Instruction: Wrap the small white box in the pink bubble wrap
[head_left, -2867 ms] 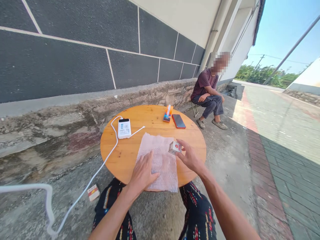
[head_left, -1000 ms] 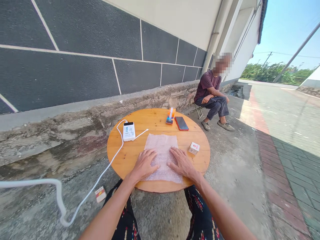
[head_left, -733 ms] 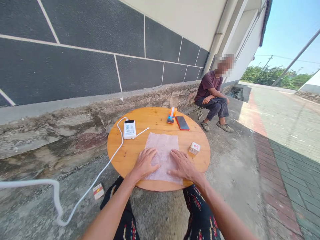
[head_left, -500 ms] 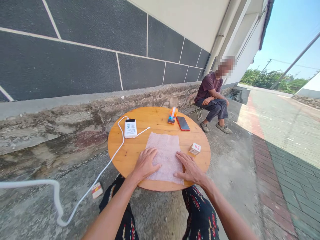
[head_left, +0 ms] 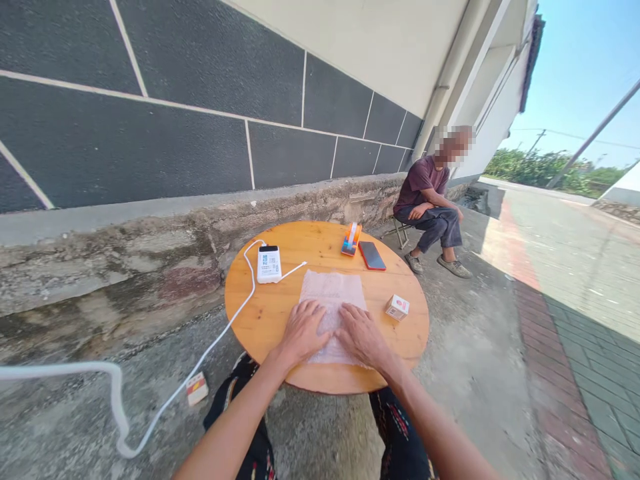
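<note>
A sheet of pinkish bubble wrap [head_left: 335,285] lies flat on the round wooden table [head_left: 260,313], close to its near edge. My left hand [head_left: 307,332] rests palm down on the sheet's left part, fingers stretched forward. Toward the sheet's middle and right lies my right hand [head_left: 361,333], also flat with fingers extended, the two thumbs nearly meeting. Neither hand grips anything. A small white and brown box [head_left: 397,307] stands to the right of my right hand.
On the table are a white power bank [head_left: 269,265] with a white cable [head_left: 230,325], an orange tape dispenser [head_left: 351,239] and a red-edged phone [head_left: 373,256]. A person [head_left: 431,200] sits on a folding stool beyond. A small box [head_left: 197,389] lies on the ground at left.
My right hand has slid left from the bubble wrap's right edge toward its middle, closer to my left hand. The whole view has shifted slightly.
</note>
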Available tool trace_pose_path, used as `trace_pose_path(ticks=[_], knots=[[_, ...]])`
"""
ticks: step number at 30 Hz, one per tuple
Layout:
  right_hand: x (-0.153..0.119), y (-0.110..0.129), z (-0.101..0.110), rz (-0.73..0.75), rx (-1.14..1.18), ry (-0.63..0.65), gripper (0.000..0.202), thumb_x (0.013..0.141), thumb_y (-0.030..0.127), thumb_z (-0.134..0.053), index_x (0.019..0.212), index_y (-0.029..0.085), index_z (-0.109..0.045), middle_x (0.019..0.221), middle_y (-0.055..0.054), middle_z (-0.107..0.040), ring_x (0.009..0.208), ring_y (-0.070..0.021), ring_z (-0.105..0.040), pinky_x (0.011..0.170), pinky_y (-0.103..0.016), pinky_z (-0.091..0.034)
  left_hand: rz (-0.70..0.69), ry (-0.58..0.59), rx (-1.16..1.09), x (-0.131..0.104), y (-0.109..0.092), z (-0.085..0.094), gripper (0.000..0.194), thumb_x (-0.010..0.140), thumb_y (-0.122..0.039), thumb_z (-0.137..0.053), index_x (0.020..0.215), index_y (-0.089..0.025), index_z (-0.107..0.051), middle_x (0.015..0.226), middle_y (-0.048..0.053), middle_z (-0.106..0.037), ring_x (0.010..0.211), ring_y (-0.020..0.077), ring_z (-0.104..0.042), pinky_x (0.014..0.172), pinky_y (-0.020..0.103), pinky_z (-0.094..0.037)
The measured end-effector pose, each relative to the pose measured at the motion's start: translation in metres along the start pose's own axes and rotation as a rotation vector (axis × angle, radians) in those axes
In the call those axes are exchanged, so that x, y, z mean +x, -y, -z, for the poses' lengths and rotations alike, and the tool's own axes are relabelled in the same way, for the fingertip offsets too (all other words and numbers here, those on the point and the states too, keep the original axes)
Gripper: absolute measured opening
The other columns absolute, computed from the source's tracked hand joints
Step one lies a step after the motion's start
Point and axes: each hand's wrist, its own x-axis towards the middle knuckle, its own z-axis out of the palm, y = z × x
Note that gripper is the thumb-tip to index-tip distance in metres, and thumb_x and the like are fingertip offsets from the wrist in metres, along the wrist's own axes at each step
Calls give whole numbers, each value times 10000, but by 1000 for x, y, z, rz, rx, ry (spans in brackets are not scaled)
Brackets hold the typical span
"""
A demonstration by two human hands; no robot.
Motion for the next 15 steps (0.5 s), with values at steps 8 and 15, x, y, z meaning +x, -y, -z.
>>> trace_pose_path(ticks=[8, 15], knots=[[-7, -19, -19, -43, -10, -32, 553, 902, 445, -446, 1371, 154, -409, 1430, -123, -411, 1316, -259, -351, 1079, -439, -259, -20, -5, -45, -2, 13, -5, 541, 732, -410, -634, 1218, -205, -515, 1346, 70, -495, 1253, 248, -397, 1057, 402, -303], [-7, -18, -25, -94, -22, -85, 570, 887, 472, -465, 1349, 141, -423, 1408, -145, -430, 1301, -270, -369, 1062, -457, -282, -5, -26, -75, -3, 14, -6, 506, 727, -401, -639, 1190, -226, -536, 1344, 59, -496, 1249, 254, -402, 1051, 416, -312]])
